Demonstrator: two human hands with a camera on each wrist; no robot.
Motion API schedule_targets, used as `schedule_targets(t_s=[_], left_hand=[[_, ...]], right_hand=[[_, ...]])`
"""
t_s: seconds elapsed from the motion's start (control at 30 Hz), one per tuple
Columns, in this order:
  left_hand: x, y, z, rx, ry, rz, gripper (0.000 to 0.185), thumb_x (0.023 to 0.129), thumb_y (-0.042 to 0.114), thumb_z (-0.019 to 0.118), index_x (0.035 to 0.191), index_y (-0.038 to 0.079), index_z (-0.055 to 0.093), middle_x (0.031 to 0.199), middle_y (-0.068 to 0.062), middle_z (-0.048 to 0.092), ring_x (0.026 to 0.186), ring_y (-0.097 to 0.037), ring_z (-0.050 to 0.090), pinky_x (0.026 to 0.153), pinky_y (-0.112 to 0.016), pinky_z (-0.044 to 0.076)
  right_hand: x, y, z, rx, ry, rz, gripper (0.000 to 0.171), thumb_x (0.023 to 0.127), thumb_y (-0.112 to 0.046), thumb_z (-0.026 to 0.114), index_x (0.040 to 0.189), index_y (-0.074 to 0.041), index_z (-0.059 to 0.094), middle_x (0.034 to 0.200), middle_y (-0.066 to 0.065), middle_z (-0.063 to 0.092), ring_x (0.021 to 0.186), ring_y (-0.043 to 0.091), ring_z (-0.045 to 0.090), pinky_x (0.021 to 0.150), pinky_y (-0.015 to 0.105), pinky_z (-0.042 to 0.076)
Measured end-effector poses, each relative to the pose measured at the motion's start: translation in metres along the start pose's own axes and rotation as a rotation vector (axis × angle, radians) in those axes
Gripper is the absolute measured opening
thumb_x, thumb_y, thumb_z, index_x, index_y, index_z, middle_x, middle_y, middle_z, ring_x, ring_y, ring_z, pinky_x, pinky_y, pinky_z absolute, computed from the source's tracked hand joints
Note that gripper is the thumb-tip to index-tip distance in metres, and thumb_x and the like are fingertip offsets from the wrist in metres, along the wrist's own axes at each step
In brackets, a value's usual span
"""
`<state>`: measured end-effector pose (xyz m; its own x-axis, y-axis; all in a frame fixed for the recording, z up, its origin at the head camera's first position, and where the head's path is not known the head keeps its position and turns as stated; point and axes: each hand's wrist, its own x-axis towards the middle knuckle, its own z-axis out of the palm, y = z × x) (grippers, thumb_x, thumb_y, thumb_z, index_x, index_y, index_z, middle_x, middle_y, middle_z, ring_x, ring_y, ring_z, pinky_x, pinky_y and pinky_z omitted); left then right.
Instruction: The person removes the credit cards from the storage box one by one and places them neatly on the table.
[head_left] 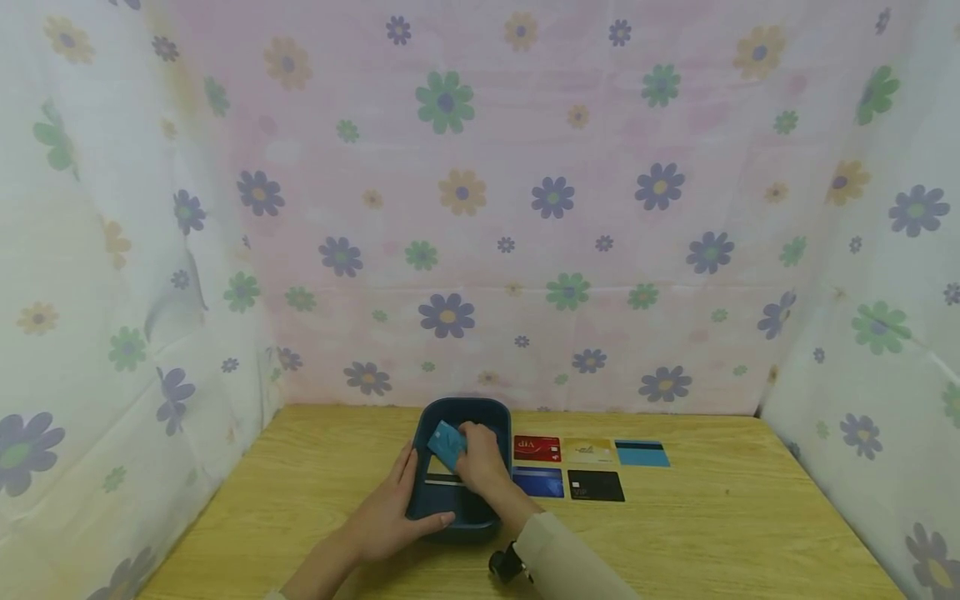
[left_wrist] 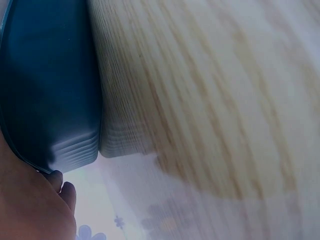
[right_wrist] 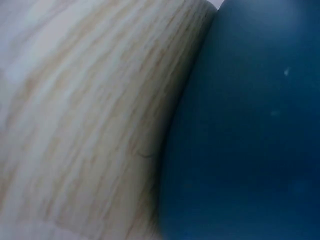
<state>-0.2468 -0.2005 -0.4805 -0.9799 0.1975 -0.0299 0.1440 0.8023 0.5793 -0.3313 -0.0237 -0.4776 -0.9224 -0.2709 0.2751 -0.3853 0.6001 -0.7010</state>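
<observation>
A dark blue tray stands on the wooden table near its middle. My left hand holds the tray's left and near edge, thumb along the front rim. Over the tray, my right hand pinches a light blue card, tilted. Another card lies inside the tray. In the left wrist view the tray's outer wall fills the left side, with part of my hand below it. Only the tray's wall and the tabletop appear in the right wrist view.
Right of the tray, cards lie flat in two rows: a red card, a gold card and a blue card with a dark stripe behind, a dark blue card and a black card in front. Flowered cloth walls enclose the table.
</observation>
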Motion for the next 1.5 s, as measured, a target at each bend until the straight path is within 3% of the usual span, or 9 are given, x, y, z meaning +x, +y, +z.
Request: schedule_targets(t_s=[0.2, 0.47, 0.9, 1.23, 1.5], left_hand=[[-0.0005, 0.0014, -0.001, -0.005, -0.008, -0.007, 0.122, 0.085, 0.074, 0.066, 0.163, 0.0, 0.008, 0.171, -0.018, -0.002, 0.145, -0.049, 0.035, 0.109, -0.061, 0.041], [0.0008, 0.0009, -0.0007, -0.006, -0.007, -0.017, 0.122, 0.085, 0.074, 0.066, 0.164, 0.002, 0.008, 0.171, -0.017, -0.002, 0.146, -0.048, 0.033, 0.109, -0.063, 0.04], [0.0, 0.001, -0.0007, -0.009, -0.008, -0.006, 0.122, 0.085, 0.074, 0.067, 0.164, 0.001, 0.008, 0.171, -0.019, -0.002, 0.147, -0.048, 0.032, 0.11, -0.063, 0.039], [0.0018, -0.0014, 0.0011, -0.006, -0.001, -0.007, 0.122, 0.085, 0.074, 0.066, 0.164, 0.001, 0.008, 0.171, -0.019, -0.001, 0.147, -0.048, 0.032, 0.111, -0.063, 0.038], [0.0009, -0.0013, 0.0004, -0.022, -0.006, -0.01, 0.121, 0.085, 0.072, 0.067, 0.164, 0.002, 0.007, 0.171, -0.018, -0.003, 0.148, -0.048, 0.03, 0.111, -0.064, 0.037]], right_hand=[[-0.001, -0.001, -0.0019, 0.071, 0.026, 0.021, 0.031, 0.09, 0.008, 0.065, 0.122, 0.008, 0.066, 0.111, 0.022, 0.071, 0.093, 0.027, 0.066, 0.08, 0.043, 0.058], [0.0004, -0.0007, -0.0053, 0.153, 0.074, 0.045, 0.024, 0.092, 0.003, 0.068, 0.115, 0.007, 0.07, 0.096, 0.015, 0.072, 0.081, 0.022, 0.068, 0.069, 0.037, 0.058], [-0.0023, 0.0002, -0.0062, 0.218, 0.116, -0.01, 0.016, 0.095, 0.004, 0.066, 0.111, 0.006, 0.068, 0.091, 0.009, 0.068, 0.079, 0.018, 0.065, 0.069, 0.034, 0.057], [-0.0037, -0.0014, -0.0066, 0.308, 0.055, 0.041, 0.016, 0.097, 0.006, 0.061, 0.112, 0.008, 0.064, 0.091, 0.009, 0.061, 0.067, 0.015, 0.064, 0.06, 0.026, 0.056], [-0.002, -0.0009, -0.0052, 0.337, 0.044, 0.036, 0.021, 0.097, 0.007, 0.06, 0.117, 0.01, 0.063, 0.093, 0.01, 0.062, 0.073, 0.018, 0.065, 0.058, 0.025, 0.057]])
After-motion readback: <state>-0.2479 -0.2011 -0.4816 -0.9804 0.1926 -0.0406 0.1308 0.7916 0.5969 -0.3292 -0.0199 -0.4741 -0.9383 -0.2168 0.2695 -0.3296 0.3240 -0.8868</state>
